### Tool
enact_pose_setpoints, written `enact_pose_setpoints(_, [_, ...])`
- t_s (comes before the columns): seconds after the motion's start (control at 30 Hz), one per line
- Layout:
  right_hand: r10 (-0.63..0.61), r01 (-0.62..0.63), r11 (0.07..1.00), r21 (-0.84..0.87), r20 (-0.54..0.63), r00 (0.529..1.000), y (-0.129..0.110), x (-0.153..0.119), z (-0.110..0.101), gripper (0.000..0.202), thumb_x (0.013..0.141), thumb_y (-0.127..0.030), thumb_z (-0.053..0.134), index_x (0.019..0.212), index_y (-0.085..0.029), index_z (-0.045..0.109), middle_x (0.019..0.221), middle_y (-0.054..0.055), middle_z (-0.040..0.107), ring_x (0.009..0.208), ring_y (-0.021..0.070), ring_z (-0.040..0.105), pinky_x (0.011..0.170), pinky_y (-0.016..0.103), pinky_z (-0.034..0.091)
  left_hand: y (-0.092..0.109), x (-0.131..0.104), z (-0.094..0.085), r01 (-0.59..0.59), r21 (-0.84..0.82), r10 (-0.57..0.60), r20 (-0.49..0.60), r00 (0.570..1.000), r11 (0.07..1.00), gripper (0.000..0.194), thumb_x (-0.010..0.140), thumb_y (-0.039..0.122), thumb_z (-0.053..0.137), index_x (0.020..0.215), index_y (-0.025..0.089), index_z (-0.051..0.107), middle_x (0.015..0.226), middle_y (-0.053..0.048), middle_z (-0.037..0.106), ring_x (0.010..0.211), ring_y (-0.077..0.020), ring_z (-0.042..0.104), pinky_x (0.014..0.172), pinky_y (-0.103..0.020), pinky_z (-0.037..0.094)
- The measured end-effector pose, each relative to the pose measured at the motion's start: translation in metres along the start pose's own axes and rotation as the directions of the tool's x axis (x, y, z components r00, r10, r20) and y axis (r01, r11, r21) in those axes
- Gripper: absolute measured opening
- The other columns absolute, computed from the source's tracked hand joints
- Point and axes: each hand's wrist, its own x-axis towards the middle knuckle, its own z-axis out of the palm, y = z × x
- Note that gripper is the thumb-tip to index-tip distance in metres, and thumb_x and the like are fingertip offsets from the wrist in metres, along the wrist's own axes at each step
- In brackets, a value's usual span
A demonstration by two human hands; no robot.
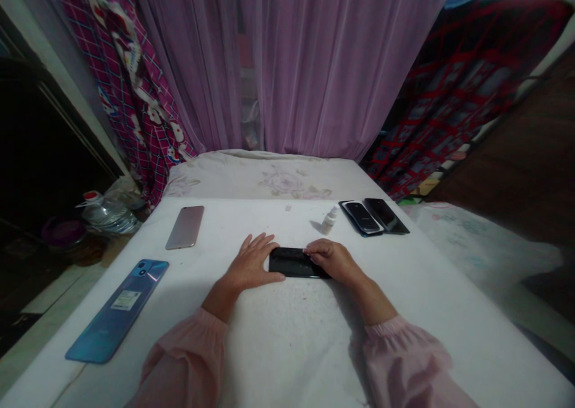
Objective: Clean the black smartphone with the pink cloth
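A dark smartphone (294, 266) lies screen up and sideways on the white cloth in front of me. My left hand (251, 264) steadies its left end, the thumb along the near edge and the index finger at the far corner; the other fingers are spread on the cloth. Over the phone's right part is my right hand (335, 259), its fingers pinched together at the screen. Whatever they hold, if anything, is too small to make out. Just beyond the right hand stands a small white bottle (330, 221).
To the left lie a rose-gold phone (185, 227) and a blue phone (119, 312), backs up. More dark phones (365, 216) rest at the back right, one on top of another. A small whitish piece (288, 208) lies farther back. Purple curtains (309, 66) hang behind the table.
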Motion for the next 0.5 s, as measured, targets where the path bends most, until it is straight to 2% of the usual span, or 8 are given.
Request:
enact_pose_setpoints(0.13, [0.023, -0.06, 0.965, 0.256, 0.147, 0.989, 0.007, -0.01, -0.012, 0.023, 0.07, -0.015, 0.064, 0.085, -0.025, 0.079, 0.117, 0.006, 0.067, 0.086, 0.0157, 0.067, 0.078, 0.029, 0.054, -0.001, 0.0, 0.001, 0.006, 0.003, -0.006, 0.011, 1.0, 1.0, 0.074, 0.072, 0.065, 0.068, 0.132, 0.026, 0.049, 0.153, -0.009, 0.038, 0.145, -0.0284, 0.024, 0.119, -0.05, 0.007])
enact_pose_setpoints(0.23, [0.015, -0.089, 0.923, 0.375, 0.194, 0.981, 0.01, -0.017, -0.017, 0.018, 0.069, -0.023, 0.069, 0.084, -0.023, 0.079, 0.123, 0.008, 0.063, 0.093, 0.0183, 0.067, 0.076, 0.03, 0.055, -0.003, 0.001, 0.003, -0.003, 0.0, 0.003, -0.002, 1.0, 1.0, 0.074, 0.072, 0.066, 0.067, 0.133, 0.027, 0.049, 0.153, -0.009, 0.039, 0.145, -0.0286, 0.024, 0.119, -0.05, 0.007])
enact_pose_setpoints(0.33, [0.008, -0.064, 0.926, 0.372, 0.15, 0.989, 0.013, -0.018, -0.014, 0.017, 0.07, -0.025, 0.069, 0.084, -0.023, 0.079, 0.121, 0.008, 0.065, 0.097, 0.0197, 0.066, 0.079, 0.031, 0.054, -0.005, 0.001, 0.004, -0.009, -0.001, 0.009, -0.01, 1.0, 1.0, 0.074, 0.072, 0.066, 0.067, 0.133, 0.028, 0.049, 0.153, -0.008, 0.039, 0.145, -0.0288, 0.025, 0.119, -0.049, 0.006])
enact_pose_setpoints(0.5, [0.052, -0.043, 0.985, 0.165, -0.051, 0.997, 0.015, -0.01, 0.001, 0.022, 0.074, -0.02, 0.061, 0.088, -0.027, 0.077, 0.104, 0.004, 0.072, 0.093, 0.0184, 0.067, 0.088, 0.034, 0.051, -0.005, 0.001, 0.005, -0.01, 0.006, 0.01, -0.006, 1.0, 1.0, 0.074, 0.072, 0.066, 0.067, 0.133, 0.028, 0.049, 0.153, -0.008, 0.038, 0.145, -0.0287, 0.024, 0.119, -0.05, 0.006])
